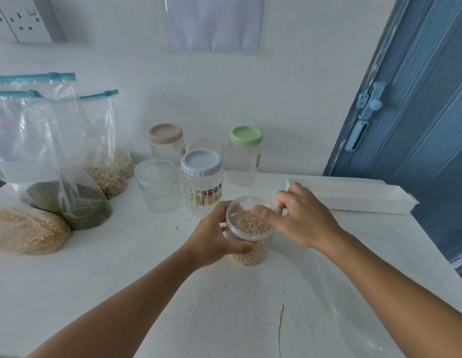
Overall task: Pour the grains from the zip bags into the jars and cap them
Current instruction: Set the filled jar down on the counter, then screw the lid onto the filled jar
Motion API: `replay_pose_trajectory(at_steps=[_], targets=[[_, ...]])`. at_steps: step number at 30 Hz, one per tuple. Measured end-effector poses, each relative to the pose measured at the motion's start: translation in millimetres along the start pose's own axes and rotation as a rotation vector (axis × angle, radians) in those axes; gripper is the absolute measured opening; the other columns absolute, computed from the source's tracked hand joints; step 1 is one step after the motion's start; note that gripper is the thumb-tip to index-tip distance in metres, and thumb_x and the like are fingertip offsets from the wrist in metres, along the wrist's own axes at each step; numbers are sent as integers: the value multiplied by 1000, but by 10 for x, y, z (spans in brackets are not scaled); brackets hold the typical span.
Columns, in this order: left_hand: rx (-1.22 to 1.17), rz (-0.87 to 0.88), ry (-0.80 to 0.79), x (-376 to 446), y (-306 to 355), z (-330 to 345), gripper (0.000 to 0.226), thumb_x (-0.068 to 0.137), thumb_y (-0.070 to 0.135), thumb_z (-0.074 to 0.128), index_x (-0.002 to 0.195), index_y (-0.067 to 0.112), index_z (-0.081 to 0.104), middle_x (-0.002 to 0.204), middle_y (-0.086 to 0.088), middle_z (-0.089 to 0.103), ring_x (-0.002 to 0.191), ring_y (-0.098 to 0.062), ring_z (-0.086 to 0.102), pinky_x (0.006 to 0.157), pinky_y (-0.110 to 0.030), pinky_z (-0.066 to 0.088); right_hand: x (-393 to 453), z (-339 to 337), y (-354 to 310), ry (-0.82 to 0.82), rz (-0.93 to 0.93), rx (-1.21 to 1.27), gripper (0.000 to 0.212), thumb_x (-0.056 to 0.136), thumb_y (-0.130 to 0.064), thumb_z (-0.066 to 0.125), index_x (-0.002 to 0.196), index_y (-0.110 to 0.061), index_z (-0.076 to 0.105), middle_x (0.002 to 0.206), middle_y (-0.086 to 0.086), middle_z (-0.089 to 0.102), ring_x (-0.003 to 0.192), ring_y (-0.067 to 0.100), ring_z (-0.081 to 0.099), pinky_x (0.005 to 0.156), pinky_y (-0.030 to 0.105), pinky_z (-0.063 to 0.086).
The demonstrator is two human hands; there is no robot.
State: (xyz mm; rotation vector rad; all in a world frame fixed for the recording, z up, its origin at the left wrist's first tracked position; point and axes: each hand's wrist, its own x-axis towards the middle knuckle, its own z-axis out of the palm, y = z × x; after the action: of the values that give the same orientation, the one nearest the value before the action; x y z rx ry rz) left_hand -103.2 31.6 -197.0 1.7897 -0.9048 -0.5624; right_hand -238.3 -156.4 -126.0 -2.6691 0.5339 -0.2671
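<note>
Near the middle of the white worktop [147,280] stands an open jar [248,239] filled with pale round grains. The left hand [217,236] holds this jar from its left side, the fingers curled behind the wall and the thumb across the front, so this grip is closed around the jar. The right hand [299,218] is at the jar's rim on the right side; its thumb reaches over the opening, above the grains, and the other fingers are loosely bent beyond the rim. This grip is relaxed and holds nothing.

Toward the far edge of the worktop stands a group of clear jars: one with a grey-blue lid [201,162], one with a beige lid [165,133], one with a green lid [246,135], and an uncapped empty jar [157,187] left of the grey-blue one. Another uncapped jar is partly hidden behind them.

At the left edge are the zip bags [44,140] with blue closures, standing upright and leaning together. One has dark green grains [85,208], another light beige grains. A bag of yellow grains [28,231] lies flat in front of them.

A long white box [354,196] lies at the far right corner, beside a blue door [418,112].
</note>
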Motion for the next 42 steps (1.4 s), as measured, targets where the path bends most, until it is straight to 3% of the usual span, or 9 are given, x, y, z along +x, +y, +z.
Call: replay_pose_trajectory(at_steps=[3,5,7,11,17,26,34,39,42], targets=[[-3,-1,-4,-3,18,5,99,58,38,102,141,33,50,131,17,63,121,-1,61,107,-32,54,-18,10,-11,-246,32,213,104,64,-99,53,145,-35,45,141,-10,37,136,8,33,109,38,38],[2,-5,1,-6,28,5,102,52,47,100,140,35,51,131,19,63,121,0,61,106,-33,54,-22,32,-62,-386,62,410,114,66,-83,73,159,-35,28,155,-14,28,145,7,30,118,37,33],[3,-6,16,-21,29,19,102,50,50,100,138,36,51,128,21,64,120,0,61,106,-34,54,-46,130,-89,-338,75,521,114,63,-76,84,155,-33,31,152,-14,38,139,5,42,114,35,43],[-6,8,74,-69,14,92,104,48,52,97,139,34,52,127,22,64,121,-1,61,106,-34,54,-163,413,-226,-1,154,398,106,50,-88,77,131,-31,41,122,-17,51,112,2,55,89,30,56],[9,-16,31,-25,16,46,105,51,49,99,142,35,49,133,20,61,123,-1,59,107,-33,53,-117,287,-39,-257,86,579,114,56,-73,89,147,-33,34,136,-18,51,125,0,52,104,29,51],[17,34,125,-62,-49,179,95,59,30,102,137,39,48,124,33,61,119,6,58,93,-12,48,-240,575,-169,45,127,643,97,61,-58,95,137,-37,39,124,-23,54,114,-7,54,85,11,49],[94,15,130,-89,-68,24,121,62,38,101,156,30,25,138,11,50,126,-4,53,104,-26,49,-51,577,-119,78,164,646,106,59,-66,92,145,-35,37,132,-16,53,123,3,53,98,26,51],[289,87,329,-317,-143,-271,71,78,33,91,132,29,45,115,11,56,105,-3,60,93,-25,57,341,513,-70,90,256,627,115,65,-65,89,156,-29,29,146,-7,45,132,14,46,104,34,44],[266,92,525,-278,-94,-456,63,82,34,88,127,28,45,113,7,54,102,-6,58,86,-20,53,594,466,-52,116,315,633,114,65,-62,91,155,-29,30,141,-5,47,126,15,48,102,35,45]])
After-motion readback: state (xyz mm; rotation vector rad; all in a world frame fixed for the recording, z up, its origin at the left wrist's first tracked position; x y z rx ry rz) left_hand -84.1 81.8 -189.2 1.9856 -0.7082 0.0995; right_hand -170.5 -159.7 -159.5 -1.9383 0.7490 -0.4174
